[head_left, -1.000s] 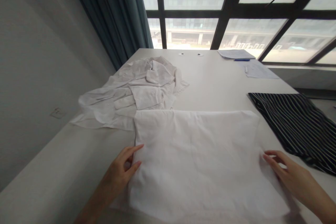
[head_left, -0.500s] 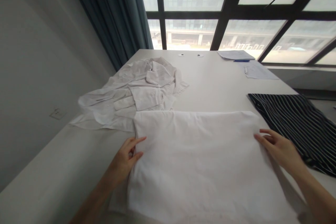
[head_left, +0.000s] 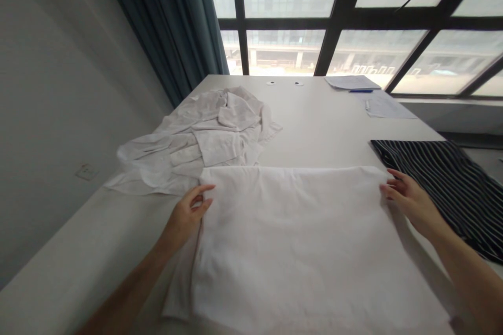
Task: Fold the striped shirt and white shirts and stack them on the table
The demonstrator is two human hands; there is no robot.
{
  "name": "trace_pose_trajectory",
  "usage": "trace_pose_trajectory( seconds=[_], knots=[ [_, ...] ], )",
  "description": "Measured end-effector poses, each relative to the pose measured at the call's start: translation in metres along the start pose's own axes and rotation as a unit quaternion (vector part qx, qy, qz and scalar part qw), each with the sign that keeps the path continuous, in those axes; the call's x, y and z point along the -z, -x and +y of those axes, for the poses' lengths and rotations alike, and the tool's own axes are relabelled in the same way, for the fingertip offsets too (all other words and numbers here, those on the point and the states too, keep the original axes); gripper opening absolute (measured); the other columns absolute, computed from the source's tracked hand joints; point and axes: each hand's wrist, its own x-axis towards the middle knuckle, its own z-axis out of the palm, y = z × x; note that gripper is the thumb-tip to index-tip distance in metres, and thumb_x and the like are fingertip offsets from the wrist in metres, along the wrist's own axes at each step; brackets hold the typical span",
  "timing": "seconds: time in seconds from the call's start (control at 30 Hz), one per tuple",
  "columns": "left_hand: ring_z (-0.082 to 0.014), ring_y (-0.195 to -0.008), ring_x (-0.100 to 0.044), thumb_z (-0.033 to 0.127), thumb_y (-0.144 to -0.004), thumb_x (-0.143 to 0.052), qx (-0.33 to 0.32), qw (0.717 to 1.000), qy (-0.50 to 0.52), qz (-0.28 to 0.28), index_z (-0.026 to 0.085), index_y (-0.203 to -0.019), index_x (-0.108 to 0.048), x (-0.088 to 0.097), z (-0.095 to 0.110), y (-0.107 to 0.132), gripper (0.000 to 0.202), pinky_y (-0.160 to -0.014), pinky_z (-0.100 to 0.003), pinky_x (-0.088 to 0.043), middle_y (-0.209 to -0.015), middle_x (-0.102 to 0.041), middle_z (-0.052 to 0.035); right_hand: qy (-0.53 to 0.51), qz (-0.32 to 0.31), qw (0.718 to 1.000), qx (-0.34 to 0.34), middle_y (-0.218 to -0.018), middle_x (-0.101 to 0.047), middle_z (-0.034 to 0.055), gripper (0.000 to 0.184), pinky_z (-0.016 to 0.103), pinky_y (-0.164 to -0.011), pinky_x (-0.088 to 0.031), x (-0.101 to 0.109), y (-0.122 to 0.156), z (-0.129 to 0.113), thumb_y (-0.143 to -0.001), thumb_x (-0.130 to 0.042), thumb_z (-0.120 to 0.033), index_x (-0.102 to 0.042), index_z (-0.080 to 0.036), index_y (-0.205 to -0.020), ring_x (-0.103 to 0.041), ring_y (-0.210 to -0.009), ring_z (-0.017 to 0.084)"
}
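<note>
A flat white cloth garment [head_left: 286, 251] lies folded on the white table [head_left: 314, 131], its top edge straight and its lower end running out of view. My left hand [head_left: 187, 210] sits at the garment's left edge near the top corner, fingers apart. My right hand [head_left: 408, 200] rests at the opposite edge near the other top corner, fingertips on the fabric. Neither hand visibly lifts the cloth. Just beyond the left corner lies a crumpled white shirt [head_left: 200, 138], and a dark striped cloth [head_left: 436, 188] lies past my right hand.
Sheets of paper [head_left: 387, 107] and a blue pen [head_left: 360, 91] lie at the far right of the table. Two small round fittings [head_left: 285, 83] sit near the far edge. A wall with a socket [head_left: 87, 171] runs along the left; windows stand beyond.
Both hands have slid away from me along the garment's side edges towards its top corners. The right hand has moved further and now sits close to the corner. The garment looks unchanged.
</note>
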Motion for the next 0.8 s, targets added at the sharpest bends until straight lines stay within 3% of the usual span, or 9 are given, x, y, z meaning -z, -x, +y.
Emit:
trace_pose_trajectory(
  seconds=[0.1, 0.17, 0.3, 0.43, 0.53, 0.63, 0.73, 0.8],
  knots=[
    [-0.017, -0.073, -0.059, 0.049, -0.072, -0.061, 0.001, 1.0, 0.007, 0.01, 0.017, -0.106, -0.063, -0.004, -0.002, -0.011, 0.046, -0.063, -0.023, -0.048, -0.076, -0.06, -0.0002, -0.058, -0.001, 0.998, -0.03, -0.084, -0.059, 0.0018, 0.048, 0.026, -0.068, -0.05, -0.004, -0.006, -0.005, -0.074, -0.071, -0.037, -0.059, -0.018, -0.116, -0.061, -0.076, 0.017],
    [-0.014, -0.061, -0.054, 0.047, -0.073, -0.06, 0.002, 1.0, 0.012, 0.011, 0.017, -0.104, -0.061, -0.006, -0.005, -0.017, 0.044, -0.055, -0.021, -0.042, -0.064, -0.052, 0.0038, -0.079, -0.015, 0.995, -0.054, -0.081, -0.061, 0.002, 0.038, 0.028, -0.068, -0.049, -0.006, -0.007, -0.009, -0.075, -0.07, -0.039, -0.062, -0.017, -0.106, -0.06, -0.073, 0.017],
    [-0.0106, -0.051, -0.044, 0.043, -0.074, -0.057, 0.005, 1.0, 0.01, 0.001, 0.017, -0.107, -0.059, -0.01, -0.01, -0.021, 0.042, -0.049, -0.02, -0.035, -0.06, -0.047, 0.0061, 0.044, -0.001, 0.999, -0.028, -0.079, -0.064, 0.0061, 0.029, 0.032, -0.069, -0.046, -0.008, -0.005, -0.017, -0.078, -0.064, -0.044, -0.062, -0.017, -0.088, -0.059, -0.071, 0.02],
    [-0.0116, -0.055, -0.049, 0.038, -0.074, -0.056, 0.01, 1.0, 0.0, -0.006, 0.016, -0.114, -0.058, -0.009, -0.009, -0.021, 0.045, -0.051, -0.021, -0.039, -0.07, -0.054, 0.0033, 0.205, 0.016, 0.977, 0.063, -0.087, -0.066, 0.0106, 0.028, 0.036, -0.077, -0.044, -0.009, -0.004, -0.021, -0.084, -0.055, -0.046, -0.059, -0.018, -0.089, -0.061, -0.08, 0.024],
    [-0.0131, -0.064, -0.056, 0.036, -0.073, -0.057, -0.004, 1.0, -0.005, -0.009, 0.016, -0.117, -0.059, -0.007, -0.011, -0.022, 0.048, -0.059, -0.023, -0.046, -0.089, -0.06, -0.0018, 0.227, 0.012, 0.971, 0.076, -0.094, -0.066, 0.0142, 0.031, 0.035, -0.08, -0.044, -0.01, -0.005, -0.021, -0.086, -0.051, -0.047, -0.057, -0.017, -0.092, -0.063, -0.083, 0.024],
    [-0.0148, -0.074, -0.058, 0.037, -0.073, -0.058, -0.062, 0.997, -0.046, 0.031, 0.016, -0.112, -0.063, -0.004, -0.017, -0.026, 0.045, -0.07, -0.027, -0.05, -0.104, -0.058, -0.0058, 0.232, 0.004, 0.97, 0.079, -0.105, -0.065, 0.0175, 0.039, 0.033, -0.078, -0.046, -0.012, -0.007, -0.019, -0.088, -0.048, -0.046, -0.056, -0.013, -0.108, -0.064, -0.081, 0.022],
    [-0.0179, -0.083, -0.059, 0.04, -0.075, -0.056, -0.087, 0.991, -0.072, 0.067, 0.015, -0.105, -0.065, -0.001, -0.02, -0.034, 0.04, -0.076, -0.029, -0.051, -0.105, -0.059, -0.0071, 0.258, 0.024, 0.96, 0.108, -0.114, -0.062, 0.0202, 0.047, 0.035, -0.074, -0.048, -0.017, -0.011, -0.013, -0.088, -0.044, -0.043, -0.053, -0.01, -0.121, -0.064, -0.081, 0.023],
    [-0.02, -0.085, -0.061, 0.042, -0.075, -0.056, -0.077, 0.993, -0.062, 0.07, 0.016, -0.102, -0.065, 0.0, -0.021, -0.041, 0.039, -0.078, -0.031, -0.051, -0.099, -0.062, -0.0062, 0.304, 0.049, 0.938, 0.158, -0.118, -0.06, 0.0206, 0.048, 0.039, -0.077, -0.049, -0.021, -0.014, -0.007, -0.087, -0.041, -0.04, -0.054, -0.011, -0.124, -0.064, -0.09, 0.028]
  ],
)
